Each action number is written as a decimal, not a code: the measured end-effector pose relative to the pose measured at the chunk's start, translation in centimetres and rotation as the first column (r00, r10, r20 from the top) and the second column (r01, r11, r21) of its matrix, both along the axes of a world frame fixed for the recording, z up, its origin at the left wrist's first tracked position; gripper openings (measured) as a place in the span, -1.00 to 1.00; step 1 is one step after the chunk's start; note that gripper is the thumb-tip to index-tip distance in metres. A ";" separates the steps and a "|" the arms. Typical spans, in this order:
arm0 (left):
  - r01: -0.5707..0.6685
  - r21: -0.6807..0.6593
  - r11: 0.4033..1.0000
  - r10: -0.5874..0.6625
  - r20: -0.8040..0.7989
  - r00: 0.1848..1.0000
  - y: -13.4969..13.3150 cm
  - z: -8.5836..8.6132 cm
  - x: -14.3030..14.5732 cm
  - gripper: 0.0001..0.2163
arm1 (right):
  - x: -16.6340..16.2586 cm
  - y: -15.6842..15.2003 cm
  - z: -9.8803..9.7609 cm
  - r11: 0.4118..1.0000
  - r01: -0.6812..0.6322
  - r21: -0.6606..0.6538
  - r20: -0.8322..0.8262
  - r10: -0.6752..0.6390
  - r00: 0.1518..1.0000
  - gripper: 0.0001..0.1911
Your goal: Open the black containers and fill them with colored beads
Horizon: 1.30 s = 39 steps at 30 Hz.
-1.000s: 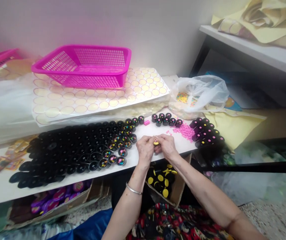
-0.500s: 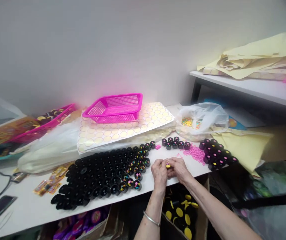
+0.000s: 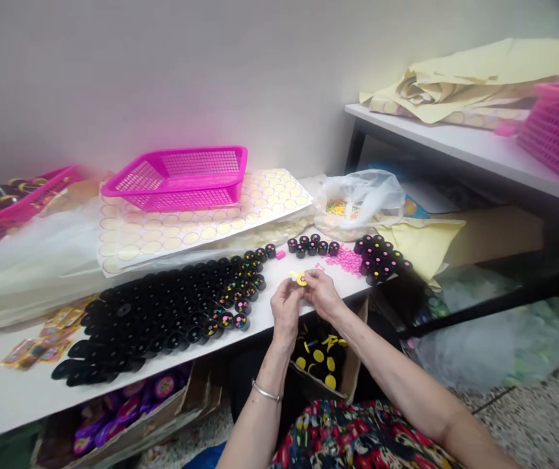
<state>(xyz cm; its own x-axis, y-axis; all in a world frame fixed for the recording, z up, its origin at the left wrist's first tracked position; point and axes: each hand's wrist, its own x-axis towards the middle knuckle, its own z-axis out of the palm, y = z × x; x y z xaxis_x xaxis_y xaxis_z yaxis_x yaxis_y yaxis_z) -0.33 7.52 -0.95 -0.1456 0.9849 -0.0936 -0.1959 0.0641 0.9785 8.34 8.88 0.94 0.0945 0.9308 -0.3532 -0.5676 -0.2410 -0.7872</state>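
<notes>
Both hands meet over the front edge of the white table (image 3: 20, 404). Between their fingertips is a small round yellow cap (image 3: 301, 279) with a pink dot in its middle. My right hand (image 3: 326, 294) pinches its right side. The fingers of my left hand (image 3: 285, 311) are closed against its lower left. Left of my hands stand rows of small black cups (image 3: 162, 303), the nearest ones holding coloured bits. Beyond my hands lie loose pink pieces (image 3: 345, 259), between a short row of black cups (image 3: 313, 245) and a cluster of black pieces with pink dots (image 3: 382, 256).
A pink basket (image 3: 176, 198) rests on a sheet of round stickers (image 3: 206, 231). Behind the pink pieces sits a plastic bag of coloured bits (image 3: 343, 208). Under the table edge are a box of yellow caps (image 3: 350, 384) and a box of purple packets (image 3: 128, 410). A shelf (image 3: 430, 140) juts out at right.
The view has swung right and down. The yellow cap, mostly covered by fingers before, now shows its face with the pink dot. My hands stay together around it.
</notes>
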 end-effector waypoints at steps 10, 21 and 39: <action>0.084 0.175 0.981 -0.020 -0.339 0.941 -3.8 0.5 0.2 -0.75 | 2.4 -6.4 0.9 0.982 -0.187 -0.031 0.080 0.189 0.979 -0.63; 0.376 0.184 0.908 -0.310 -0.306 0.900 -5.7 2.1 -1.3 -0.60 | 5.1 -6.3 0.8 0.828 -0.558 0.048 -0.130 0.560 0.819 -0.56; 0.449 0.186 0.874 -0.331 -0.450 0.829 -6.4 1.3 -0.4 -0.68 | 4.0 -8.1 0.0 0.887 -0.456 0.072 -0.041 0.459 0.887 -0.69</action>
<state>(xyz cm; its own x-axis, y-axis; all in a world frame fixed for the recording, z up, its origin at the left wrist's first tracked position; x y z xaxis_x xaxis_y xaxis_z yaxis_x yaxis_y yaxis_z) -0.69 1.11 0.33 0.2908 0.9420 0.1674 0.1910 -0.2286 0.9546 12.37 0.78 0.93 -0.3649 0.8850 -0.2890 -0.4487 -0.4392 -0.7783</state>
